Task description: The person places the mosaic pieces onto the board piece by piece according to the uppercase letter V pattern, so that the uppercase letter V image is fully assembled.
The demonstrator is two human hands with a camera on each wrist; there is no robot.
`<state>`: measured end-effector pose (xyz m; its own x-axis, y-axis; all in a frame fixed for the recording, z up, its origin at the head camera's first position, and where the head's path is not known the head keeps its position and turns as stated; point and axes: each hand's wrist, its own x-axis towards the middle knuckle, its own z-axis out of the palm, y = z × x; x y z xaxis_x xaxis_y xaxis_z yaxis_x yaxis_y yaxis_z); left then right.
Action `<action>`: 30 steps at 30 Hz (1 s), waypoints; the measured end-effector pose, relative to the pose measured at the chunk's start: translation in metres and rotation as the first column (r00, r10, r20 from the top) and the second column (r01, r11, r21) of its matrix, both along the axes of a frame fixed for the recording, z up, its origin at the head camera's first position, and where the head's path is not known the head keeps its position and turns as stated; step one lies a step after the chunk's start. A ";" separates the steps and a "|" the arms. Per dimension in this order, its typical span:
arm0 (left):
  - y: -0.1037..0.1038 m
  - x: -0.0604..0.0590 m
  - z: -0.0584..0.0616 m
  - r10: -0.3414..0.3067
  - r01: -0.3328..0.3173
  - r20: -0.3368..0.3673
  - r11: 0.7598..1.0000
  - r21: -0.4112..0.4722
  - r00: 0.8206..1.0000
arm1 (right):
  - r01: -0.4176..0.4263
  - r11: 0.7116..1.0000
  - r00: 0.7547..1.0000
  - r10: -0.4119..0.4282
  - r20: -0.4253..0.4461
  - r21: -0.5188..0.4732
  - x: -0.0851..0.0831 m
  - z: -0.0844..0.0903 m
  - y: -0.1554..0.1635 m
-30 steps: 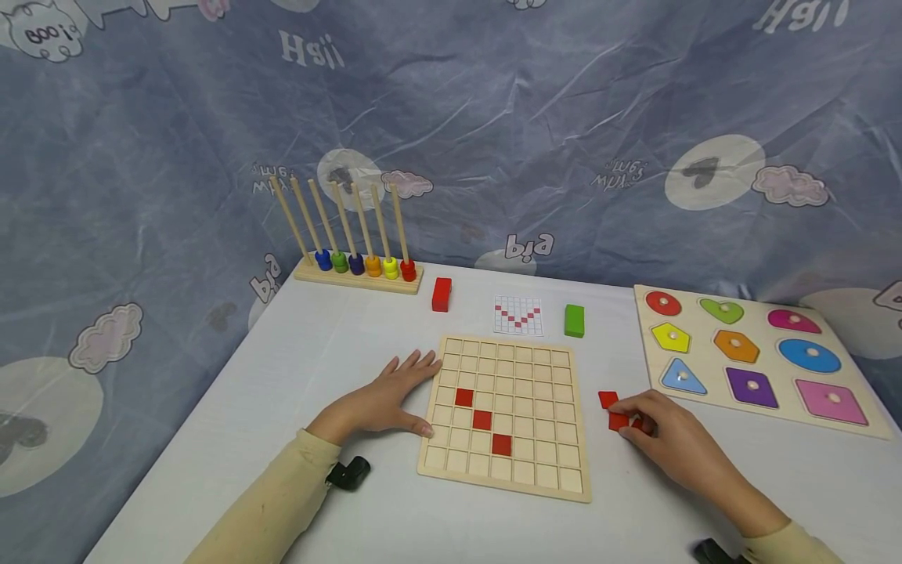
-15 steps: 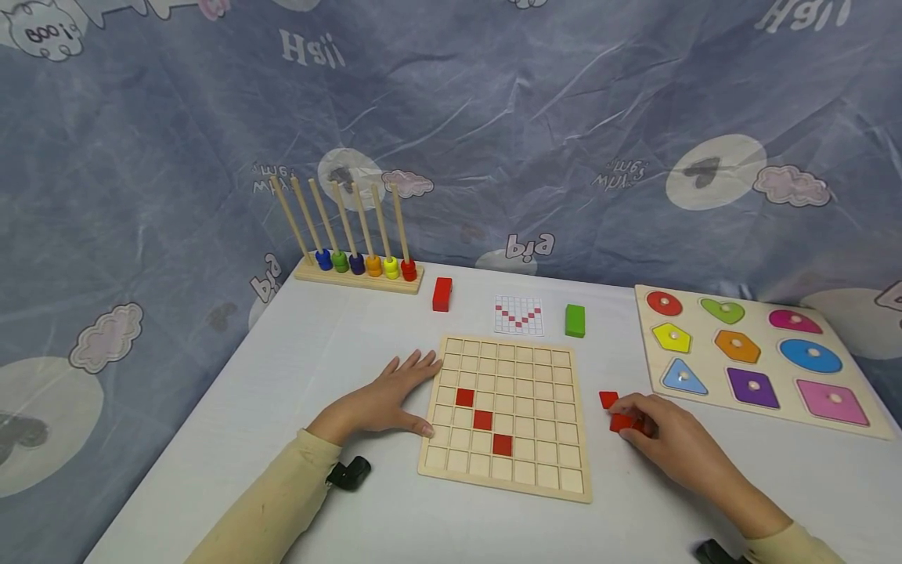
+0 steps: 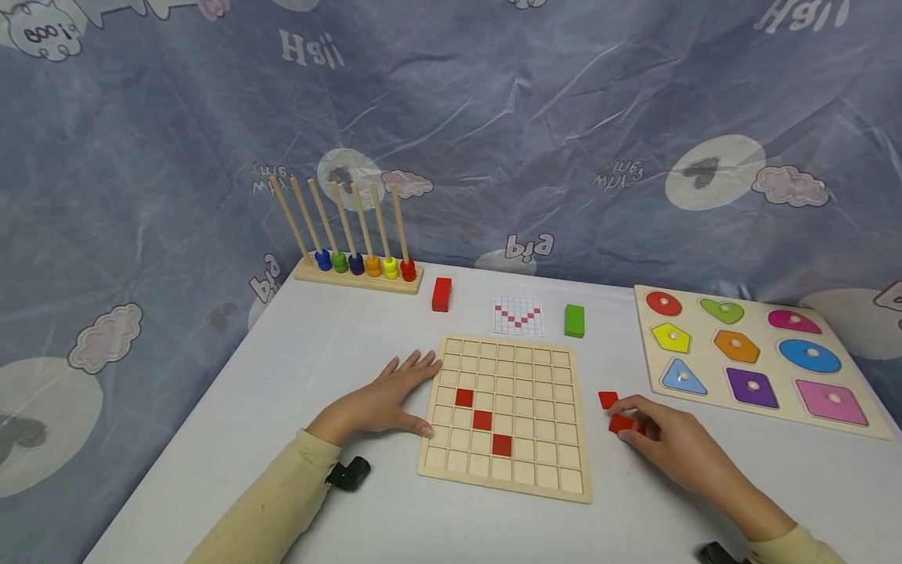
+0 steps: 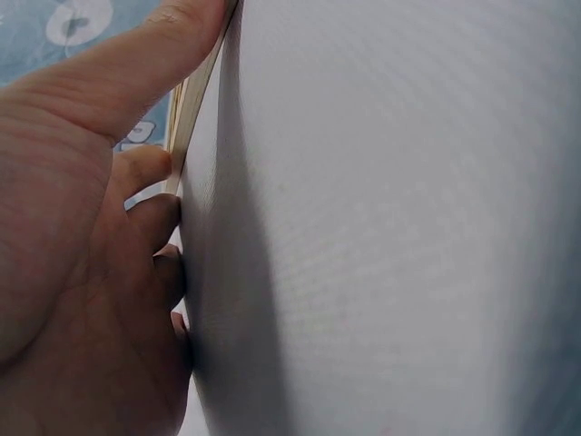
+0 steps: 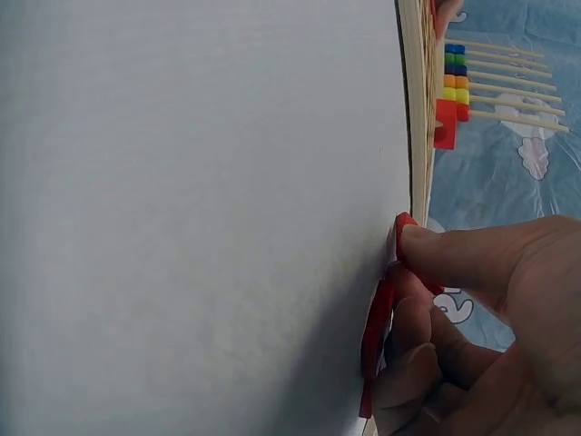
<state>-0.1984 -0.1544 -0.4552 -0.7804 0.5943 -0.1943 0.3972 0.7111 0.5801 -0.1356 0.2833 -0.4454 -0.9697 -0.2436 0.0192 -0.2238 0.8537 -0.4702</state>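
Right hand (image 3: 669,439) pinches red tile (image 3: 620,423) beside grid board (image 3: 503,482) edge.

A bead rack (image 3: 358,270), green block (image 3: 574,320) and shape puzzle (image 3: 754,356) lie on the table (image 3: 282,392).

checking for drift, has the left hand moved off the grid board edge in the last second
No. The left hand lies at the same spot against the grid board left edge.

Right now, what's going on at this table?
A person is filling a wooden grid board with red tiles; three already sit in a diagonal. The left hand rests flat against the board's left edge. The right hand pinches a red tile on the table, with another loose tile beside it.
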 end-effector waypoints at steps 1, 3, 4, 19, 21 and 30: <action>0.000 0.000 0.000 0.000 0.000 0.000 1.000 0.000 1.000 | -0.003 1.000 1.000 0.003 -0.002 -0.006 0.000 0.000 0.000; 0.000 0.000 0.000 0.000 0.000 -0.002 1.000 0.000 1.000 | -0.006 1.000 1.000 0.006 -0.005 -0.016 0.000 0.000 0.000; 0.000 0.000 0.000 0.000 0.000 -0.002 1.000 0.000 1.000 | -0.007 1.000 1.000 0.007 -0.003 -0.023 0.000 0.000 0.000; 0.000 0.000 0.000 0.000 0.000 0.002 1.000 -0.013 1.000 | 0.025 0.995 0.998 -0.031 -0.060 -0.102 -0.003 0.002 -0.010; 0.000 0.000 0.000 0.000 0.000 0.001 1.000 -0.014 1.000 | 0.029 0.993 0.997 -0.037 -0.065 -0.114 -0.004 0.003 -0.013; 0.000 0.000 -0.001 -0.001 0.001 -0.008 1.000 -0.008 1.000 | -0.002 0.987 0.995 -0.014 -0.096 -0.163 -0.008 0.005 -0.024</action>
<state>-0.1986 -0.1541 -0.4558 -0.7811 0.5937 -0.1932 0.4025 0.7154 0.5711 -0.1431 0.2596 -0.4406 -0.9628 -0.2239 0.1513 -0.2699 0.7690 -0.5795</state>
